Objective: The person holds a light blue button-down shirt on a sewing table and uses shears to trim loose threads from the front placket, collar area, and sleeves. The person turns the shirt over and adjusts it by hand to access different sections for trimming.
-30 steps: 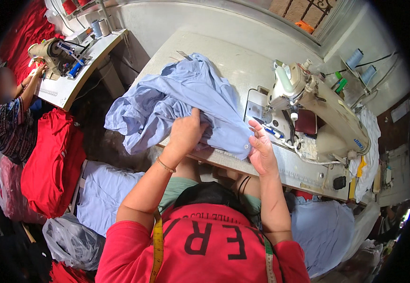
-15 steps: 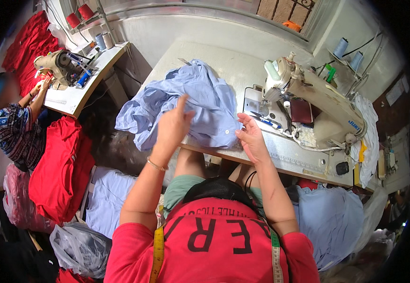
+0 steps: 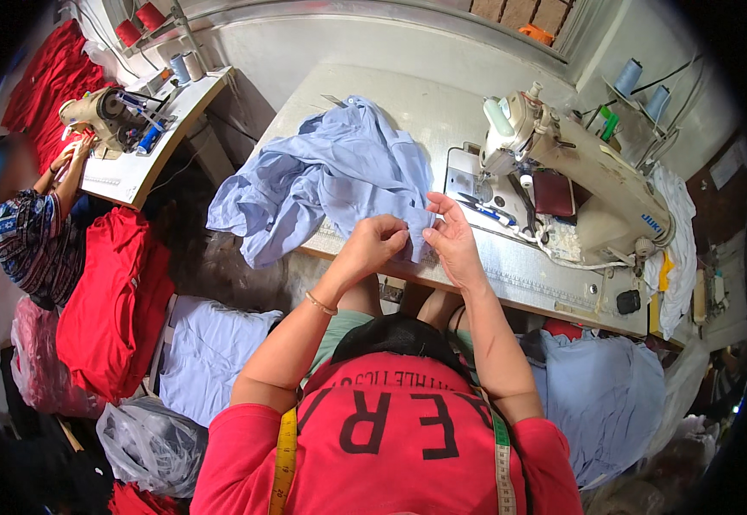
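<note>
A crumpled light-blue button-up shirt point(image 3: 339, 172) lies on the sewing table, with one edge toward its front. At that near edge is my left hand point(image 3: 372, 251), its thumb and forefinger pressed together in a pinch. What lies between those fingertips is too small to make out. My right hand point(image 3: 452, 245) is just to the right, beside the shirt's corner. Its fingers are apart, with the thumb close to the fabric and nothing visible in the grasp. Right of the shirt stands an industrial sewing machine point(image 3: 588, 184).
Blue-handled thread snips point(image 3: 489, 212) and a dark red wallet-like item point(image 3: 554, 192) lie by the machine. Light-blue cloth point(image 3: 601, 395) is piled at right, more point(image 3: 215, 352) at left beside red garments point(image 3: 114, 305). A co-worker point(image 3: 34, 223) sits at another machine point(image 3: 103, 120).
My left hand has come down and right from above the shirt to its near edge, changing from a pointing finger to a pinch. My right hand has stayed almost in place.
</note>
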`<state>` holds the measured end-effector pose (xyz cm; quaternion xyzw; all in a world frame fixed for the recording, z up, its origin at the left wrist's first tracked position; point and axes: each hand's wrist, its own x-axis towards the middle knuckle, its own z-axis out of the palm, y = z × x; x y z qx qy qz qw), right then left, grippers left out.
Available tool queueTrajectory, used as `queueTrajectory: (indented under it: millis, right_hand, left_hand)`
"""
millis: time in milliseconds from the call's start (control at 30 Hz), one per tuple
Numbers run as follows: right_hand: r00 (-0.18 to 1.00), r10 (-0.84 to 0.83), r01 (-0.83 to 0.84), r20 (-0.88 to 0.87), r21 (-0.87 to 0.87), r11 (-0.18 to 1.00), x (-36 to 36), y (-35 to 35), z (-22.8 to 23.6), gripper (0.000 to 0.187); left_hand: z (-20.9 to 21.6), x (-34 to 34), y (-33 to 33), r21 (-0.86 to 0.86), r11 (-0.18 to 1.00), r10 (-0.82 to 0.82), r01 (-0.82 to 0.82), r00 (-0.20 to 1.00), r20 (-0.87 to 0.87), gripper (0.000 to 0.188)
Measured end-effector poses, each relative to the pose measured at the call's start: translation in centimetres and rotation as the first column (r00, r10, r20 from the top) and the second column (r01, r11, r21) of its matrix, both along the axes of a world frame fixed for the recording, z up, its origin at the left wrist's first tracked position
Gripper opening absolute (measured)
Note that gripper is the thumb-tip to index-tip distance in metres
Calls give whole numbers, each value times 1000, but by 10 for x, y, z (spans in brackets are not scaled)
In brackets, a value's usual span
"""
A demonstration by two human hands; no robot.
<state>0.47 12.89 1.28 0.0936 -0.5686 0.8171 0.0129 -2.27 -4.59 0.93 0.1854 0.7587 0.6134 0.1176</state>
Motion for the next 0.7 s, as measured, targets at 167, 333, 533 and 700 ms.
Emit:
queueTrajectory:
  millis: [167,333,533,700]
  right_hand:
    - [996,93,-93,-11,45,995,-5,8,9,61]
    - [984,144,-120,108,-204,972,-13,14,5,65]
    - [976,169,-112,139,-343,933,-20,22,-4,67]
    - [992,29,-8,119,-171,985,-16,16,-5,42]
  left_hand:
    - [4,-12,0,-32,994,-112,109,983,-144,14]
    - [0,-16,6,99,984,-142,147,988,-56,9]
    - [11,-16,9,349,926,-197,144,973,123,9]
    - [10,-16,13,412,905,-204,103,956,209,8]
